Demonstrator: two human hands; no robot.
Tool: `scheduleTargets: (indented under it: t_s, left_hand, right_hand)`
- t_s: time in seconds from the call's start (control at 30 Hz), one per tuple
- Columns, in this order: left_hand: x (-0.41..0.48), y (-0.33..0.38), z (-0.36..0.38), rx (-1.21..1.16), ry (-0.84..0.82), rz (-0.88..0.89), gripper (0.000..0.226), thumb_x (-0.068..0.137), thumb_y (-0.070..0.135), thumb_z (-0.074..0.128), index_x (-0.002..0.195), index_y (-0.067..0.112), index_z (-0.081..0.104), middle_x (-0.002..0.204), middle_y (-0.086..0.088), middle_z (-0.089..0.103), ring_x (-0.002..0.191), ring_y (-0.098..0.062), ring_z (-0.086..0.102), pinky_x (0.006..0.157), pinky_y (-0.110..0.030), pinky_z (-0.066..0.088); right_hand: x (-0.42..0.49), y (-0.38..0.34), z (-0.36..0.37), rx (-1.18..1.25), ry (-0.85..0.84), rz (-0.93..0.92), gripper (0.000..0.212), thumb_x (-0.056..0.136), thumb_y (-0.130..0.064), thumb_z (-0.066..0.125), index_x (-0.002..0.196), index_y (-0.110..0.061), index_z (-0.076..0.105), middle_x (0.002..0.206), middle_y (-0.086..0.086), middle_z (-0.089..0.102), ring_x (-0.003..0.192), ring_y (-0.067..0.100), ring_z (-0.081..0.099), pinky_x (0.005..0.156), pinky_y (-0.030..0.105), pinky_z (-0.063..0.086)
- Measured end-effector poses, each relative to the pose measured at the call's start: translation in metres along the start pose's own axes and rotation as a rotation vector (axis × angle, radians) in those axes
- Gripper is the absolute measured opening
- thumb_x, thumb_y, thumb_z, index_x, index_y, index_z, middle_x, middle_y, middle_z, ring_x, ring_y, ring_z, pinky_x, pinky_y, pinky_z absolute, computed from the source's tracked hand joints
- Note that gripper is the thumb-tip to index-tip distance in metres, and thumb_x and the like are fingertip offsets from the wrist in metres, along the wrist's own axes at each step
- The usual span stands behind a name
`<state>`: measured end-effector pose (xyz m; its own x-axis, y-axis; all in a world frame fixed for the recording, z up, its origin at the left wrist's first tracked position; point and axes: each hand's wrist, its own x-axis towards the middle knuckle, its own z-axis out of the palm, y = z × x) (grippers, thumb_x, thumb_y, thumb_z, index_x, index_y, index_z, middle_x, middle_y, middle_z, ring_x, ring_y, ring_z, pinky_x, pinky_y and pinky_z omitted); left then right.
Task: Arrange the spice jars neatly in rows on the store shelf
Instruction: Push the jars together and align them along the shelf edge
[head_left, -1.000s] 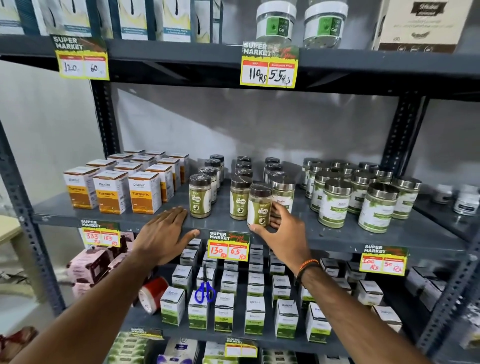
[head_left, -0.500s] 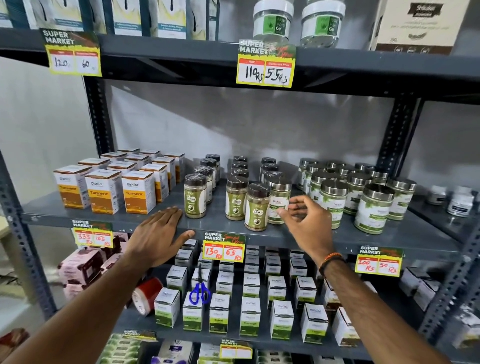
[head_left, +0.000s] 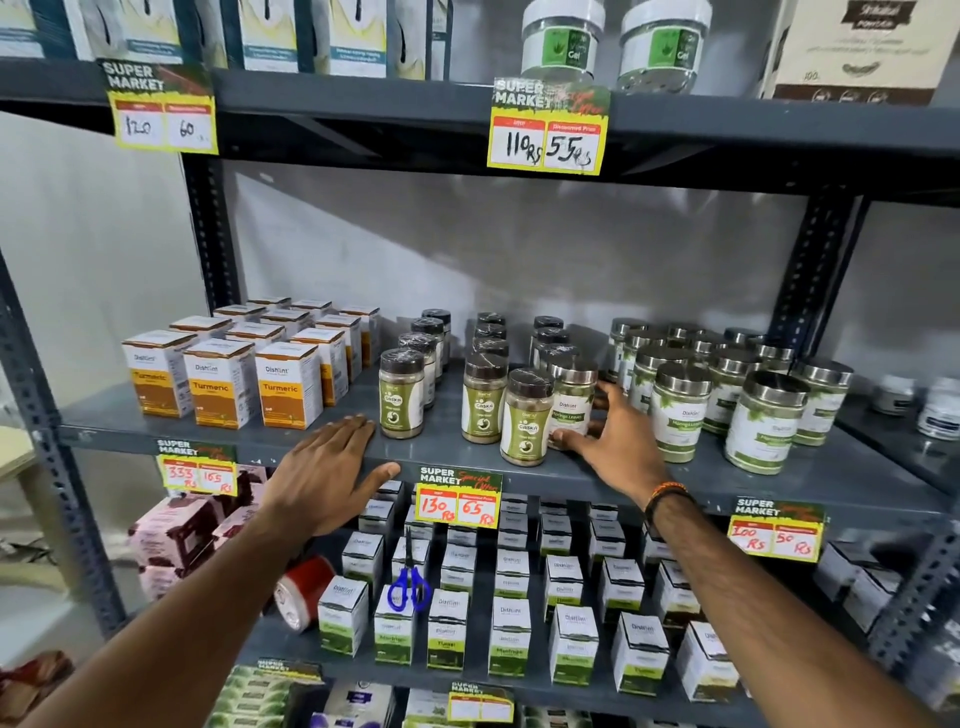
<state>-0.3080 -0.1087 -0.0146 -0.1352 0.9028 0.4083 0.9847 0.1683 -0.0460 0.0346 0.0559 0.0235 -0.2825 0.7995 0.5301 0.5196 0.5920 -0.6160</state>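
Observation:
Dark-lidded spice jars stand in three rows on the grey middle shelf (head_left: 447, 452). The front jars are one at the left (head_left: 401, 392), one in the middle (head_left: 484, 397), and one (head_left: 527, 418) standing forward of the others. Just right of that jar, my right hand (head_left: 621, 441) wraps a silver-lidded Moringa Leaves jar (head_left: 571, 397), thumb at its base in front and fingers behind it. My left hand (head_left: 332, 467) lies flat on the shelf's front edge with fingers spread, holding nothing.
More silver-lidded jars (head_left: 680, 413) crowd the shelf to the right. Turmeric boxes (head_left: 223, 382) fill its left part. Price tags (head_left: 457, 496) hang on the shelf edge. Below are small white boxes (head_left: 511, 642), blue scissors (head_left: 408, 592) and a red tape roll (head_left: 301, 592).
My right hand let go of the forward dark-lidded jar, moved right and closed around the silver-lidded jar. My left hand stayed on the shelf edge.

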Motion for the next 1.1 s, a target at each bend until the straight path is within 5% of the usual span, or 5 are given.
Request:
scheduleTargets:
  t_s: [0.27,0.63,0.83,1.0,1.1]
  left_hand:
    - [-0.013,0.007,-0.028,-0.114,-0.047,-0.047,0.108,0.085,0.089,0.006,0.161,0.013,0.019,0.168,-0.011,0.023,0.152,-0.026,0.027,0.118,-0.049,0.032]
    - [0.008,0.143,-0.131,-0.166,0.234,0.108,0.098,0.092,0.082,0.014,0.161,0.014,0.015,0.168,-0.011,0.021,0.153,-0.029,0.023,0.118,-0.05,0.029]
    - [0.032,0.24,-0.129,-0.162,0.203,0.228,0.098,0.091,0.081,0.014,0.161,0.012,0.02,0.167,-0.012,0.027,0.151,-0.032,0.027,0.12,-0.047,0.027]
    - [0.043,0.281,-0.086,-0.123,0.067,0.234,0.104,0.087,0.086,0.006,0.161,0.013,0.017,0.168,-0.009,0.026,0.151,-0.028,0.029,0.116,-0.053,0.034]
    - [0.048,0.293,-0.056,-0.125,-0.005,0.216,0.103,0.087,0.086,0.006,0.161,0.015,0.015,0.167,-0.009,0.028,0.148,-0.028,0.035,0.11,-0.055,0.041]
  right_hand:
    - [-0.016,-0.008,-0.038,0.044,0.11,0.009,0.093,0.074,-0.03,0.091,0.15,-0.013,0.042,0.132,0.004,0.068,0.085,-0.008,0.062,0.073,0.009,0.051]
    - [-0.045,-0.01,-0.162,0.044,0.248,-0.008,0.09,0.071,-0.034,0.093,0.146,-0.014,0.047,0.113,-0.011,0.066,0.078,-0.018,0.059,0.067,0.002,0.046]
    - [-0.058,0.028,-0.23,0.007,0.293,0.047,0.085,0.074,-0.022,0.091,0.146,-0.013,0.047,0.122,-0.003,0.069,0.088,0.001,0.065,0.071,0.001,0.044]
    - [-0.069,0.08,-0.253,-0.043,0.296,0.125,0.08,0.076,-0.017,0.089,0.144,-0.011,0.047,0.127,0.003,0.07,0.101,0.016,0.071,0.092,0.037,0.057]
    - [-0.073,0.113,-0.255,-0.069,0.27,0.178,0.081,0.076,-0.011,0.089,0.144,-0.01,0.045,0.127,0.006,0.069,0.108,0.022,0.07,0.094,0.04,0.056]
